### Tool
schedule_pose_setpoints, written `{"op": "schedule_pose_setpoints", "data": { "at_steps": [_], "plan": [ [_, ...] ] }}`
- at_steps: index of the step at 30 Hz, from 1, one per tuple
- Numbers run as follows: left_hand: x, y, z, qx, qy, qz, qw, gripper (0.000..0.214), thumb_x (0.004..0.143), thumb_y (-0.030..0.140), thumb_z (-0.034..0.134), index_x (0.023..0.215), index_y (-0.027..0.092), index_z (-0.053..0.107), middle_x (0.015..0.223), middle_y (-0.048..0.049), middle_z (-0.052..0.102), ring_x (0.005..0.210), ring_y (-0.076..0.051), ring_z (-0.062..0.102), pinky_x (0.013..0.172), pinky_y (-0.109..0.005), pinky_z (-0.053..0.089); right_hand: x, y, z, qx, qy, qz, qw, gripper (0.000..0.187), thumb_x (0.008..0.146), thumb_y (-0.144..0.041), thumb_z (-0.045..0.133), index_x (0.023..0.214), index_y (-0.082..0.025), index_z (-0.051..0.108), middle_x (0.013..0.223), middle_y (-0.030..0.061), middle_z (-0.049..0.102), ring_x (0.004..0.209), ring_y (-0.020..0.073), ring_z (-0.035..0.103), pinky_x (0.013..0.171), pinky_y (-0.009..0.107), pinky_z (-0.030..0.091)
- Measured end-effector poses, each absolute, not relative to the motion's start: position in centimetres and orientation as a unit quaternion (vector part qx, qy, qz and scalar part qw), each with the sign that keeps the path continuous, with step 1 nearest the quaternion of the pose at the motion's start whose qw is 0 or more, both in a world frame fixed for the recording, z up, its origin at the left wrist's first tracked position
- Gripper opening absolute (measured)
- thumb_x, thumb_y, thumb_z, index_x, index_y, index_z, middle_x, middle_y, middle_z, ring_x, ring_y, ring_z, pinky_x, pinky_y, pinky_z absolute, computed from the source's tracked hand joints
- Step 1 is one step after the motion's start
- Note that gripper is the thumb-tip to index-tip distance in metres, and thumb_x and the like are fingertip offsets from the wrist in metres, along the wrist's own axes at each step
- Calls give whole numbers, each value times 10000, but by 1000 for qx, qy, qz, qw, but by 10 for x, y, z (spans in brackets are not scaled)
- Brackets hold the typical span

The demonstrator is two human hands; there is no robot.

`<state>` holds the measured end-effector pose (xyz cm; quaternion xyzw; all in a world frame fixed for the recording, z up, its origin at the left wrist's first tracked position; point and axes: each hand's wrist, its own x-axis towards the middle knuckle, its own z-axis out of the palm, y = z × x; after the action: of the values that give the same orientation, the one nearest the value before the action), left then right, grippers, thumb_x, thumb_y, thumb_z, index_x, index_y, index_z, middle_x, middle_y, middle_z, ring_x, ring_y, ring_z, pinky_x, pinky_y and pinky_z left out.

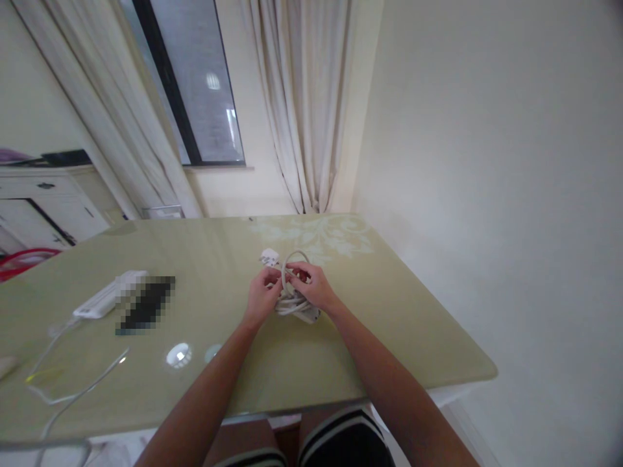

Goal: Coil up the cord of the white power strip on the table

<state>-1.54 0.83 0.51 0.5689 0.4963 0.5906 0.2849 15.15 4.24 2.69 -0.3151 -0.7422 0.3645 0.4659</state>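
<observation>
A coiled white cable [293, 302] with a white plug [269, 257] at its far end lies on the glossy green table [389, 324]. My left hand [263, 293] pinches the cable loop from the left, fingers closed on it. From the right, my right hand [314, 285] closes its fingers on the same loop, above the bundled coil. Both hands meet over the bundle near the table's middle.
A white power strip [108, 295] lies at the left, its thin white cord [73, 389] trailing toward the front edge. A dark pixelated flat object [146, 305] sits beside it. White curtains [302, 104], a window and a white cabinet [48, 201] stand behind; a wall runs along the right.
</observation>
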Motion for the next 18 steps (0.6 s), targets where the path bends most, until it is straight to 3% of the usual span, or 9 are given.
{"op": "schedule_pose_setpoints", "data": {
  "at_steps": [4, 9, 14, 18],
  "plan": [
    [-17, 9, 5, 628, 476, 534, 306, 274, 840, 391, 651, 910, 140, 734, 843, -69, 741, 722, -184, 667, 615, -259, 515, 154, 40, 28, -255, -768, 365, 460, 344, 907, -394, 671, 1177, -192, 741, 1086, 77, 660, 943, 183, 605, 810, 300, 513],
    [-9, 5, 5, 608, 461, 579, 288, 249, 831, 374, 641, 901, 152, 729, 833, -62, 742, 755, -193, 684, 665, -276, 537, 150, 37, 26, -256, -780, 337, 462, 494, 792, -452, 830, 1206, -205, 718, 1289, 116, 540, 1235, 244, 561, 1018, 365, 516],
    [-21, 22, 8, 416, 474, 710, 313, 317, 900, 483, 569, 900, 173, 635, 987, -114, 767, 835, -173, 711, 730, -272, 544, 147, 42, 26, -297, -731, 320, 525, 392, 788, -331, 772, 1150, -207, 688, 1190, 90, 628, 1091, 214, 599, 999, 373, 513],
    [-74, 36, 16, 213, 482, 803, 279, 199, 939, 382, 434, 941, 199, 513, 1102, -128, 747, 746, -104, 674, 651, -204, 495, 154, 57, 25, -339, -572, 402, 629, 323, 771, -332, 733, 1021, -208, 570, 1037, 55, 679, 896, 165, 627, 860, 316, 529]
  ]
}}
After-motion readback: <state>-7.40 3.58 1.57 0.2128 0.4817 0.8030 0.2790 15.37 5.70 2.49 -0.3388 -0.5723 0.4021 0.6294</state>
